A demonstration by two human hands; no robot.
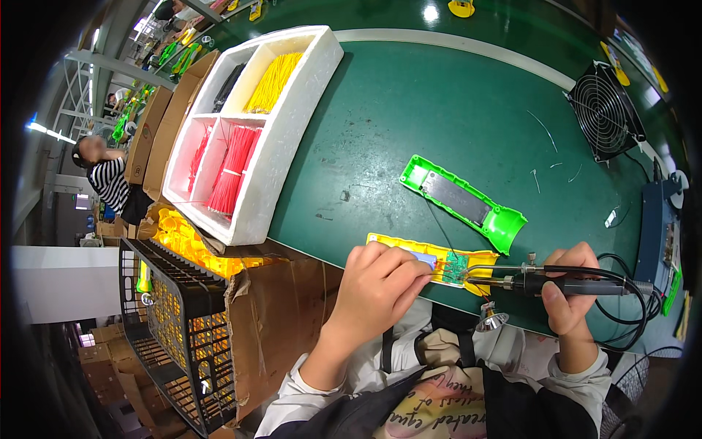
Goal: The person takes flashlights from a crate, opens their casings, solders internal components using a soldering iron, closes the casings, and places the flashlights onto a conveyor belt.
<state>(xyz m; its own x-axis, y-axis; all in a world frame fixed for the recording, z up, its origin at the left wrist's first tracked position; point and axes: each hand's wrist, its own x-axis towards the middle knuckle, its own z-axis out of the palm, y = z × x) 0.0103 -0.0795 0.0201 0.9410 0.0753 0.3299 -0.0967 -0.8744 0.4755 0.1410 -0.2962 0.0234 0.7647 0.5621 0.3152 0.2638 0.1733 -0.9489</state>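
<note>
My right hand (pixel 572 287) is wrapped round a soldering iron (pixel 534 282) with a thin metal feed tube along its top. The iron's tip points left at a small green circuit board (pixel 455 268) in a yellow flashlight half-shell (pixel 479 259). My left hand (pixel 384 285) is closed in a pinch over the shell's left part; its fingertips hide what they hold. Beside them lies a blue battery (pixel 424 258). A small reflector lamp (pixel 491 317) hangs by wires at the table edge. Farther back lies a green half-shell (pixel 464 201), joined to the board by a dark wire (pixel 440 219).
A white foam box (pixel 292 139) with bundles of red, yellow and black wires stands at left. A black crate (pixel 183 329) and a cardboard box (pixel 278 314) sit below it. At right are a black fan (pixel 603 110), a blue soldering unit (pixel 654 234) and looped cables (pixel 632 333).
</note>
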